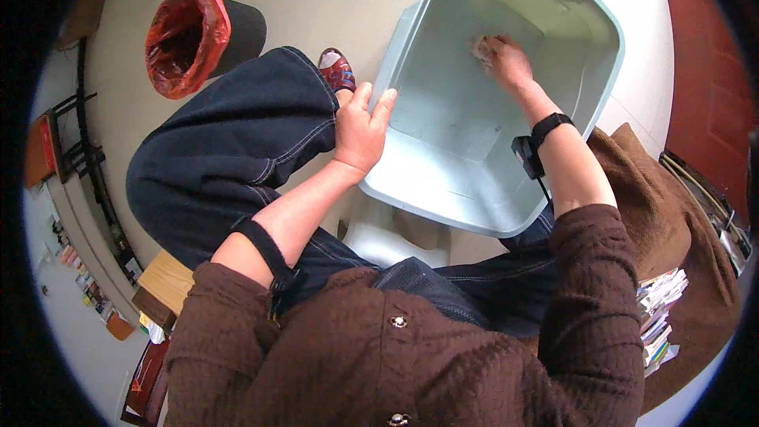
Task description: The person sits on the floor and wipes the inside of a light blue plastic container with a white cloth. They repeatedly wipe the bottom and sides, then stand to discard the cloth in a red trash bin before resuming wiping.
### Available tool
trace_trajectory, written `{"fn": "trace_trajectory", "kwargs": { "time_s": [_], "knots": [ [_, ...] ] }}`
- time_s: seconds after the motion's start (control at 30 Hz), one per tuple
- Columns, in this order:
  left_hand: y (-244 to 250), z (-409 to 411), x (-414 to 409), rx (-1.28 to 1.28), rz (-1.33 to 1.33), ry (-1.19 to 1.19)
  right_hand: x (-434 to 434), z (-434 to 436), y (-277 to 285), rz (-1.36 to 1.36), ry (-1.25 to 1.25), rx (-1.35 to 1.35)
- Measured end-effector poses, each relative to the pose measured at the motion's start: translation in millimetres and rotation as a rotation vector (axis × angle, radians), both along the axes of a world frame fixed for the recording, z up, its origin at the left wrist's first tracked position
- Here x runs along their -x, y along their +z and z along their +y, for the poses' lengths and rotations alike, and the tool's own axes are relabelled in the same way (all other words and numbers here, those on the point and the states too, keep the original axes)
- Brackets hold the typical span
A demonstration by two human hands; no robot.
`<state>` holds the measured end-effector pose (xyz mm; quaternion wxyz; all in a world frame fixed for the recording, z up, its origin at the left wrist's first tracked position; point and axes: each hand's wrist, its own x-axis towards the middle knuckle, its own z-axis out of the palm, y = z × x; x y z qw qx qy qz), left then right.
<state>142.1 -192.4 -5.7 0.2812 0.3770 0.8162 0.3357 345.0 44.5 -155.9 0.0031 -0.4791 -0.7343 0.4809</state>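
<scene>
A large pale blue-green plastic storage tub point(450, 213) stands tilted before me, its open side facing up at me. My right hand point(507, 62) reaches inside and grips a crumpled, pale, brownish cloth or wipe point(483, 52) against the tub's inner surface. On the left rim rests my left hand point(364, 127), thumb and fingers spread at the edge; whether its hidden fingers grip the rim cannot be made out. Part of a white plastic stool or stand point(394, 234) shows below the tub's near edge.
A dark bin with a red plastic liner point(216, 18) is on the floor at upper left. Brown fabric point(646, 190) lies right of the tub, with a stack of papers point(658, 320) on it. A wooden box or stool point(169, 281) is at lower left.
</scene>
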Motion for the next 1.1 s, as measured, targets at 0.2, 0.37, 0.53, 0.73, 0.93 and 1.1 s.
{"fn": "trace_trajectory", "kwargs": {
  "time_s": [0.2, 0.37, 0.53, 0.73, 0.93, 1.1],
  "knots": [
    [0, -1, 2, -0.051, 0.013, -0.022, 8, -92, -6, -0.203, 0.273, -0.224],
    [0, -1, 1, -0.026, -0.019, -0.001, 13, -144, 10, -0.46, 0.767, 0.148],
    [5, 3, 3, -0.108, 0.058, -0.02, 7, -131, 6, -0.478, 0.853, 0.227],
    [10, -3, 2, -0.05, -0.061, 0.036, -30, 0, 14, -0.669, 0.548, -0.152],
    [5, 2, 1, -0.059, -0.064, 0.009, -39, -5, -37, -0.93, 0.844, -0.423],
    [2, -1, 1, -0.058, -0.022, 0.026, -40, -94, -9, -0.716, 1.006, -0.155]
  ]
}}
